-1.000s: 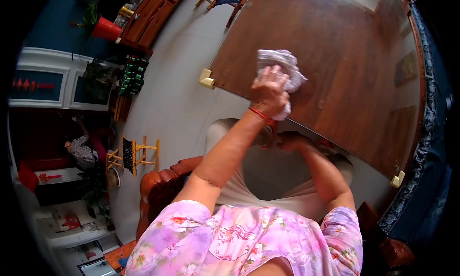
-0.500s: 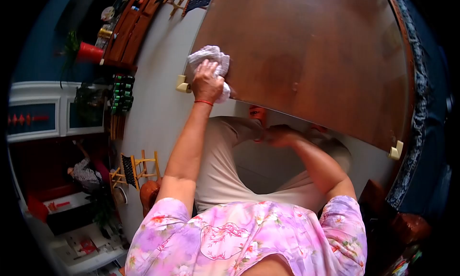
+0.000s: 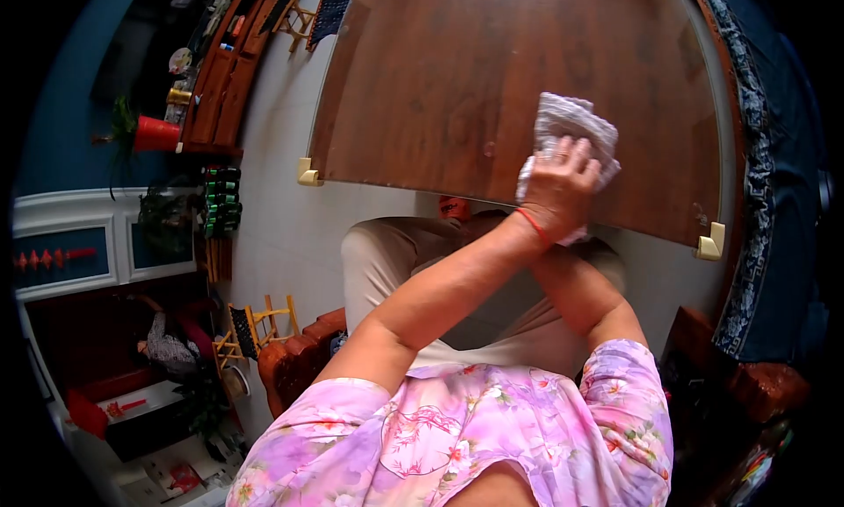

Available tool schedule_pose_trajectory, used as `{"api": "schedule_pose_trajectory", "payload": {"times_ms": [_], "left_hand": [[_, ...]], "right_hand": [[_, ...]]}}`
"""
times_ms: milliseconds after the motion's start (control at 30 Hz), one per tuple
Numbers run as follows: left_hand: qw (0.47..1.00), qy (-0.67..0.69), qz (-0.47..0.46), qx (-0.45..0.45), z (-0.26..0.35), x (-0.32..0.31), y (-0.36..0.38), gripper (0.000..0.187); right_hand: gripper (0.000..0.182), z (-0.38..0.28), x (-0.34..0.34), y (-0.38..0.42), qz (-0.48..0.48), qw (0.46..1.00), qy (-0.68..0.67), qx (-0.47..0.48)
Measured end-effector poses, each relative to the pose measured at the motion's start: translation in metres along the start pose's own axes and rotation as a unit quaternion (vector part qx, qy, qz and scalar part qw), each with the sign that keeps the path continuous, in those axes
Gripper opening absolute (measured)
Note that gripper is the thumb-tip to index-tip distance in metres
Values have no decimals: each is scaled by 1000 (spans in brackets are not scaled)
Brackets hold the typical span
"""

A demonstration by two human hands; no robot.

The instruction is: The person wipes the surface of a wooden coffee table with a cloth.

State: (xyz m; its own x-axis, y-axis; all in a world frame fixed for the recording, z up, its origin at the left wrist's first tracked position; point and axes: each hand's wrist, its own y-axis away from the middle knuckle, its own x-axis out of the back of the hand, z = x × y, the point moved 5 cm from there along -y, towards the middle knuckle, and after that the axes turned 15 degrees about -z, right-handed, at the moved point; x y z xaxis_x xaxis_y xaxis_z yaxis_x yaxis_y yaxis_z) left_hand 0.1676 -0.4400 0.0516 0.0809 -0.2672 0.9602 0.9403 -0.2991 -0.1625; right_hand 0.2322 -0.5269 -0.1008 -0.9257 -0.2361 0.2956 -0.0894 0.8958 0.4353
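My left hand (image 3: 563,186), a red cord around its wrist, presses a crumpled pale checked cloth (image 3: 571,120) against the glossy brown wooden tabletop (image 3: 422,94). Its fingers are bent over the cloth, near the table's front edge and right of the middle. Part of the cloth hangs out below the hand. My right forearm (image 3: 580,291) passes under my left wrist, above my lap. The right hand itself is hidden behind my left arm, so its fingers do not show.
Cream corner guards (image 3: 308,172) cap the table's near corners. Right of it stands a sofa with a dark blue cover (image 3: 778,243). A small wooden stool (image 3: 268,322) is on the left floor, with another person (image 3: 171,340) farther off. A red flowerpot (image 3: 156,134) stands by a cabinet.
My left hand has slid the cloth from the table's near left corner far to the right along the front edge. My right hand has become hidden behind my left arm.
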Motion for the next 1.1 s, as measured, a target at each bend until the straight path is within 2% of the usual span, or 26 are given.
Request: {"api": "schedule_pose_trajectory", "payload": {"times_ms": [133, 300, 333, 467, 567, 667, 700, 767, 900, 1000, 1100], "left_hand": [[1000, 1, -3, -21, 24, -7, -13, 34], [1000, 24, -2, -19, 5, 3, 1, 31], [1000, 23, 12, -7, -8, 7, 8, 32], [996, 35, -24, 73, -75, 33, 37, 37], [991, -9, -33, 132, -129, 52, 67, 45], [980, -24, -28, 198, -194, 68, 94, 45], [975, -71, -13, 212, -216, 72, 103, 44], [964, -57, -22, 260, -262, 83, 121, 44], [936, -131, -8, 328, -340, 95, 147, 43], [912, -99, 15, 397, -343, 101, 148, 43], [915, -101, -1, 390, -320, 99, 134, 44]], "right_hand": [[50, -3, 1, -2, 4, 1000, -25, 17], [52, -10, 2, -11, -4, 998, -44, 39], [52, -13, 2, -14, -6, 998, -46, 44], [53, -20, 3, -24, -24, 996, -59, 58], [54, -30, 4, -27, -58, 997, -35, 43], [55, -42, 11, -19, -129, 990, 23, -43], [55, -46, 12, -13, -151, 985, 39, -77], [58, -45, 8, -4, -188, 971, 45, -138], [56, 21, -20, -9, -157, 971, 100, -153], [55, 34, -25, -3, -126, 973, 114, -155], [53, 16, -18, 8, -120, 980, 74, -142]]}}
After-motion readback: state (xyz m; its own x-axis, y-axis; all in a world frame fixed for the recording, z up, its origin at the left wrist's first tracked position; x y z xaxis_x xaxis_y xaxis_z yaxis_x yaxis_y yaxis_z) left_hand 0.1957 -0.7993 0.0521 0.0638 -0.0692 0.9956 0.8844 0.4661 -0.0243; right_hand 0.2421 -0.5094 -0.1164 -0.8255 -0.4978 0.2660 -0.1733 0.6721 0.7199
